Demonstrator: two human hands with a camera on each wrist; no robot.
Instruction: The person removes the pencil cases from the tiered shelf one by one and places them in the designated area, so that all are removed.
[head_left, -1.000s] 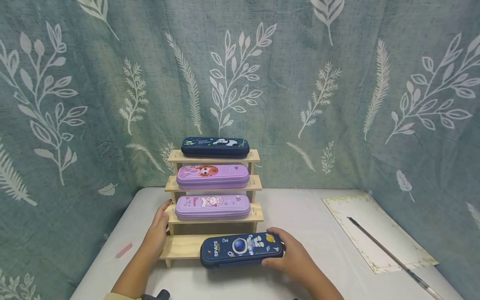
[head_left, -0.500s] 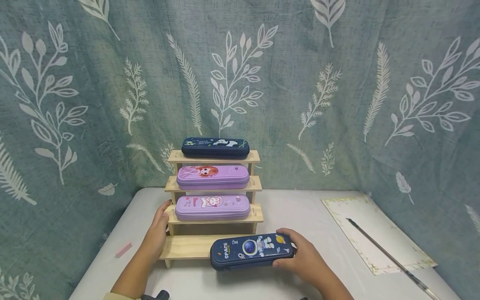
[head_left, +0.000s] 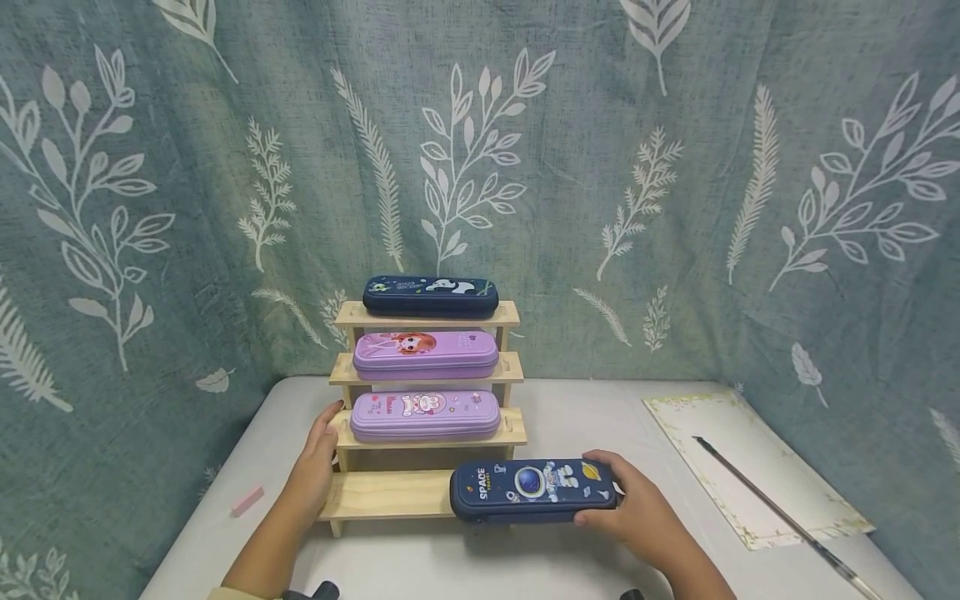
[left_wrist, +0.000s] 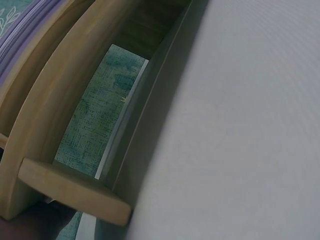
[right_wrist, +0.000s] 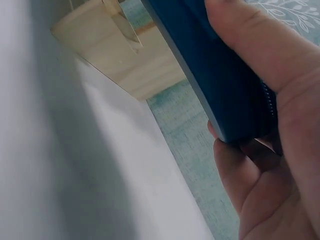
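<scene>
My right hand (head_left: 633, 504) grips the right end of a dark blue pencil case (head_left: 525, 490) printed with an astronaut and "SPACE". The case is raised over the right part of the lowest step of a wooden stepped stand (head_left: 390, 495). In the right wrist view the thumb lies along one side of the case (right_wrist: 210, 70), with fingers round its end. My left hand (head_left: 311, 467) holds the stand's left end; only part of that hand (left_wrist: 35, 220) shows in the left wrist view. Higher steps hold a light purple case (head_left: 425, 415), a purple case (head_left: 425, 354) and a navy panda case (head_left: 431, 297).
A small pink block (head_left: 247, 501) lies on the white table (head_left: 592, 417) left of the stand. To the right, a long brush (head_left: 780, 508) lies across a bordered paper sheet (head_left: 735, 450). A patterned green curtain (head_left: 562, 208) hangs behind and at both sides.
My right hand has carried the space pencil case to the right along the front of the lowest step, baring more of that step. The case is now more level. My left hand stays put.
</scene>
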